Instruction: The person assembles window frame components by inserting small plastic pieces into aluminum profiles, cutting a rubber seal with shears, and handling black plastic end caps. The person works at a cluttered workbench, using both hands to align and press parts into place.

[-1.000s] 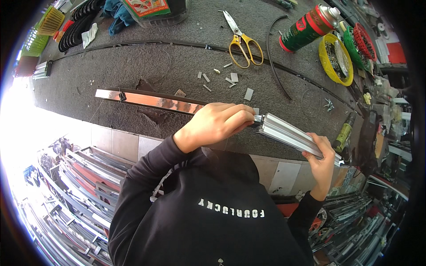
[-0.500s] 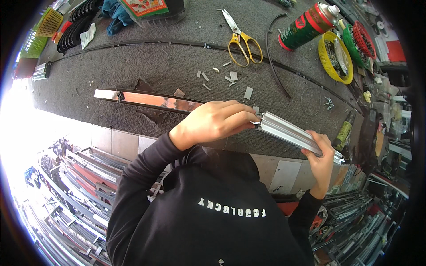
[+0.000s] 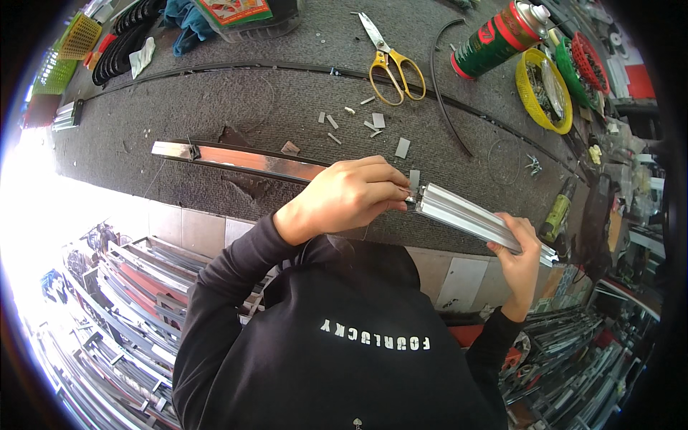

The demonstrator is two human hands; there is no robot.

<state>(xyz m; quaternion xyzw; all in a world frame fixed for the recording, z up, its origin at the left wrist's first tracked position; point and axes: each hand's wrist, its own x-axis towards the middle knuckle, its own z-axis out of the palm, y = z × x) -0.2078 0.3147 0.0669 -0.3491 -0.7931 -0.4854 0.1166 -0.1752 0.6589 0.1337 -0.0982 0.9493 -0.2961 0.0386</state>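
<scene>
A short silver aluminium profile (image 3: 473, 215) is held over the front edge of a grey carpeted bench (image 3: 215, 107). My right hand (image 3: 519, 254) grips its right end from below. My left hand (image 3: 351, 197) is curled at its left end, fingertips pinched against the end face. Anything small between those fingers is hidden. A small grey piece (image 3: 414, 178) lies just beyond the fingertips. A long shiny metal strip (image 3: 236, 158) lies on the bench behind my left hand.
Yellow-handled scissors (image 3: 394, 64), several small grey offcuts (image 3: 373, 122), a black cord (image 3: 448, 93), a green and red spray can (image 3: 498, 39) and a yellow basket (image 3: 541, 89) lie further back. A green-handled tool (image 3: 555, 215) is at the right. Metal frames (image 3: 115, 287) are stacked below.
My left hand's fingers have shifted slightly at the profile's end. The profile and my right hand have hardly moved.
</scene>
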